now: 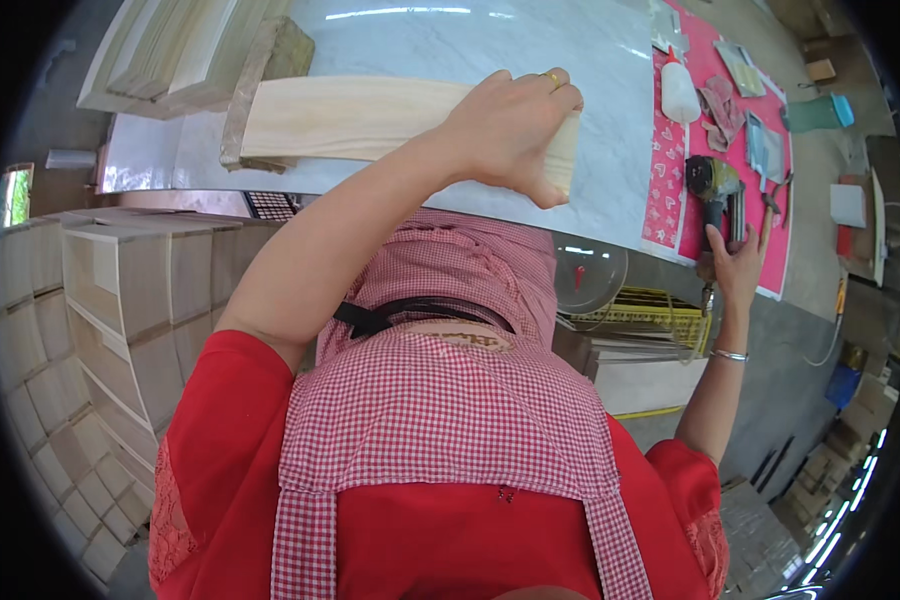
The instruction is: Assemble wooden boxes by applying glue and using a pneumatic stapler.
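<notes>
A pale wooden board lies across the worktable, its left end against a rough wooden block. My left hand is closed over the board's right end, fingers across the far edge and thumb at the near edge. To the right, a pneumatic nail gun with a dark handle rests on a pink mat. At its near end is my right hand, its thumb and fingers spread apart beside the handle. Whether they touch the tool is hard to tell.
Stacked wooden panels stand at the far left of the table. On the mat are a white glue bottle, a crumpled cloth and a hammer. A green cup stands beyond. Wooden boxes are piled at left.
</notes>
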Available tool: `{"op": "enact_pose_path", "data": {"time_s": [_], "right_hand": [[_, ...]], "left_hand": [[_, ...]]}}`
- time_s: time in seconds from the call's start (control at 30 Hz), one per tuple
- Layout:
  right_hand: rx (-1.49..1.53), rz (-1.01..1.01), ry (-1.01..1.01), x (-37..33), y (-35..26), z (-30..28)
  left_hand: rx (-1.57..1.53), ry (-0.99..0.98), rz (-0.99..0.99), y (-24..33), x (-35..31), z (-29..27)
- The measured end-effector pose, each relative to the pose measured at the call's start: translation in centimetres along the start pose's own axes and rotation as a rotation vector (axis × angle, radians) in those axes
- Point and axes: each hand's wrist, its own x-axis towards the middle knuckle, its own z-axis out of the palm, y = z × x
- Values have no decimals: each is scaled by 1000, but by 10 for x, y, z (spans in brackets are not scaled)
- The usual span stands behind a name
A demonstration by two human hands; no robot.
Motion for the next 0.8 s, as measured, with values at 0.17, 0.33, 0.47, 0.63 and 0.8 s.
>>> {"op": "enact_pose_path", "data": {"time_s": [0.17,0.33,0.47,0.63,0.8], "right_hand": [[-39,-318,73,18,26,45],[-104,-109,-135,43,-11,14],[71,-69,-368,33,-52,-47],[98,-119,-460,-28,-129,-112],[297,-563,-431,-60,-171,-132]], "left_hand": [[14,1,6,0,3,2],[23,-25,35,-2,2,0],[2,-40,64,-8,1,0],[60,-34,112,-11,-1,2],[54,-26,95,-10,-2,1]]}}
